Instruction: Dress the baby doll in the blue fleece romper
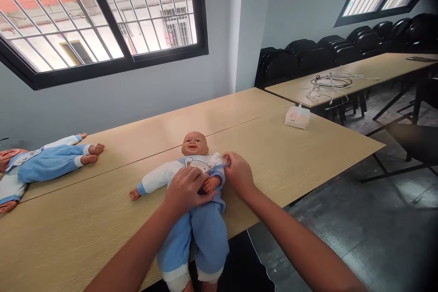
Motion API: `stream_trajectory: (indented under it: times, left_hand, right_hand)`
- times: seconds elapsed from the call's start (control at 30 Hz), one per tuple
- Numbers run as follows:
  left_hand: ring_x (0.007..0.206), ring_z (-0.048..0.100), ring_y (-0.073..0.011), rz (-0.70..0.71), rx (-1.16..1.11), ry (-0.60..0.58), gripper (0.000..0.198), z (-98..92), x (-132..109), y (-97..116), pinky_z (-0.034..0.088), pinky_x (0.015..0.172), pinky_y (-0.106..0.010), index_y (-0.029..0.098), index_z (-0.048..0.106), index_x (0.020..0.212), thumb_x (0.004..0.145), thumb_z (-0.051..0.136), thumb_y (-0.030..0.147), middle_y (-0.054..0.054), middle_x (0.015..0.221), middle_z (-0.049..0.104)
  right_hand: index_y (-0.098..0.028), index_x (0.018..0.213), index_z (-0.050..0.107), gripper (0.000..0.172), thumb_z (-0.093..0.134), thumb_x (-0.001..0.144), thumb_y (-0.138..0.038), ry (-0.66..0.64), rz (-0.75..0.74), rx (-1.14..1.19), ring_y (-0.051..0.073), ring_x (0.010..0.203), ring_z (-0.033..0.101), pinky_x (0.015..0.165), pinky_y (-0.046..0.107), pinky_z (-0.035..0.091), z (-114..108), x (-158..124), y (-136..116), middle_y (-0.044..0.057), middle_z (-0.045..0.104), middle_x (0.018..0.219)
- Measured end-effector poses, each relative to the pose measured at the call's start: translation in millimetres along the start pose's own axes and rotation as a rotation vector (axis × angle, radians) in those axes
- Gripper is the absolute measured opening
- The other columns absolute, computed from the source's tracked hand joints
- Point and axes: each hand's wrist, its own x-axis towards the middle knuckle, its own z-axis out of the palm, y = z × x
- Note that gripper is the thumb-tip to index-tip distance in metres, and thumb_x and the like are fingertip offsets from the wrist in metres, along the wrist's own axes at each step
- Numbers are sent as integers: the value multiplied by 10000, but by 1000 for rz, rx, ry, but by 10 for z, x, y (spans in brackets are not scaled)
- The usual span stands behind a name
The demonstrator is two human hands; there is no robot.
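Note:
A bald baby doll (195, 143) lies on its back in front of me, its legs reaching over the near table edge. It wears a white and blue knitted jacket (159, 177) with an animal face on the chest, and blue trousers (209, 235). My left hand (187, 189) is curled over the front of the jacket, its thumb below the doll's bent hand (211, 185). At the doll's shoulder on the right side, my right hand (239, 173) pinches the jacket cloth by the sleeve. The doll's other arm stretches out sideways, sleeve on.
A second doll (54, 162) in similar clothes lies on the wooden table (92, 219) at the far left. A tissue pack (297, 117) stands toward the right end. Tangled cables (330, 83) lie on another table, with stacked black chairs (313, 54) behind it.

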Motion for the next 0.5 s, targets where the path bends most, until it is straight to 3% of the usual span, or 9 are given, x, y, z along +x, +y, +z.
stream_trajectory:
  times: [0.07, 0.2, 0.3, 0.4, 0.5]
  left_hand:
    - [864, 634, -257, -16, -3, -7, 349, -4, -5, 14, 521, 788, -438, 240, 705, 1025, 934, 671, 575, -82, 921, 663]
    - [871, 631, -257, -30, 0, -21, 367, -1, -9, 17, 523, 770, -427, 219, 695, 1041, 951, 645, 571, -88, 942, 667]
    - [853, 620, -248, 1, 15, -21, 363, 4, 9, 21, 514, 751, -415, 213, 690, 1042, 948, 651, 561, -83, 938, 667]
    - [847, 614, -254, 46, 31, -15, 354, -6, 54, 35, 504, 752, -415, 200, 692, 1016, 928, 684, 542, -72, 901, 656]
    - [832, 610, -251, 72, 39, -1, 334, -42, 107, 53, 493, 744, -407, 196, 697, 963, 913, 706, 526, -62, 866, 645]
  right_hand:
    - [-196, 955, 645, 149, 512, 898, -160, -102, 22, 172, 217, 841, 615, 727, 300, 426, -37, 96, -3, 59, 705, 917]
    - [-183, 979, 644, 147, 611, 902, -304, -463, -48, 539, 182, 805, 580, 714, 276, 442, -270, 171, -44, 12, 652, 871]
    - [-178, 964, 656, 219, 641, 928, -393, -645, -105, 544, 160, 760, 532, 684, 262, 420, -429, 235, -114, -10, 602, 826]
    - [-172, 914, 669, 134, 634, 934, -300, -684, -161, 350, 148, 697, 502, 634, 257, 375, -471, 345, -219, -19, 573, 753]
    - [-174, 897, 682, 29, 671, 877, -155, -548, -361, 53, 170, 779, 551, 692, 276, 379, -463, 433, -309, 12, 632, 815]
